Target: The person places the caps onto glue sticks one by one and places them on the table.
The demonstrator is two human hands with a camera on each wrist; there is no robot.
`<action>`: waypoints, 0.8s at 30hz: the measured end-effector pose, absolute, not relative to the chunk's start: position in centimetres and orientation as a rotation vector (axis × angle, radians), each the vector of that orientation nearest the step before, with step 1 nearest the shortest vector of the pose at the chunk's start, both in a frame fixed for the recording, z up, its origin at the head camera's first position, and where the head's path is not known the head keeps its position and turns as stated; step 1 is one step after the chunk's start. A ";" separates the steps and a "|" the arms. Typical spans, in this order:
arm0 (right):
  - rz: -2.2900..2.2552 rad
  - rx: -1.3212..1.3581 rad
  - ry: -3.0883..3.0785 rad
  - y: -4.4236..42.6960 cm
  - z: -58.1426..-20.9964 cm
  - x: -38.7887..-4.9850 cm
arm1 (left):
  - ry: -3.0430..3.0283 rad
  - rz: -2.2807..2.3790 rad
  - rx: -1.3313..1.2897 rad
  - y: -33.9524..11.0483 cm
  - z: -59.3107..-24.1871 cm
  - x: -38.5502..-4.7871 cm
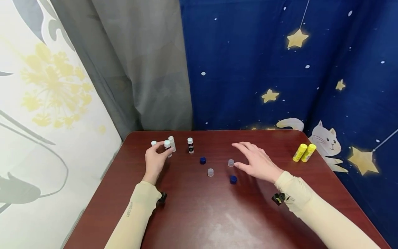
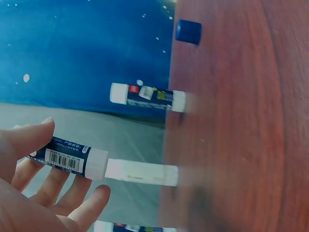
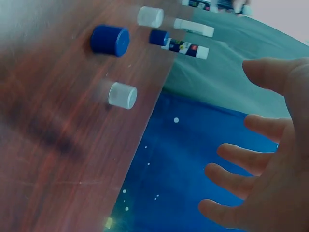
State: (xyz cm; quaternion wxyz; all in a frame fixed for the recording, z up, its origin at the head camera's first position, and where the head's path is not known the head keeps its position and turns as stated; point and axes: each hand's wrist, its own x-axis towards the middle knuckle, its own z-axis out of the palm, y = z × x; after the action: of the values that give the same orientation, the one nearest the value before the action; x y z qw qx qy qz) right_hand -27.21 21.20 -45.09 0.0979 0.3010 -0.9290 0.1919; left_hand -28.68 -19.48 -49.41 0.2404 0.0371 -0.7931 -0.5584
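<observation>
My left hand [image 1: 155,160] pinches a dark-labelled glue stick [image 1: 168,144] with a white end; in the left wrist view its barcode label [image 2: 63,160] faces the camera. Beside it stand a plain white stick [image 1: 172,144] and another white-topped one [image 1: 153,143], partly hidden behind the hand. A further dark-labelled stick [image 1: 190,146] stands upright to the right. My right hand [image 1: 259,162] hovers over the table with spread fingers, holding nothing, near a clear cap [image 1: 231,163] and a blue cap [image 1: 233,179].
Another blue cap [image 1: 203,160] and a second clear cap [image 1: 210,172] lie mid-table. Two yellow sticks [image 1: 304,153] stand at the right. Curtains [image 1: 236,69] hang behind the far edge of the brown table [image 1: 199,214].
</observation>
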 end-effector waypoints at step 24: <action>0.322 0.966 -2.882 19.4 -49.8 -33.4 | -2.138 -1.150 -0.315 -16.3 -45.1 -24.9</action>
State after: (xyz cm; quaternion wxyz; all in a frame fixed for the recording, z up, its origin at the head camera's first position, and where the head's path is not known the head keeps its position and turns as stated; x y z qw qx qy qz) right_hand -33.42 19.38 -49.80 0.0426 0.3157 -0.9420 0.1054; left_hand -24.91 -16.27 -45.14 0.3400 -0.1212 -0.8213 -0.4418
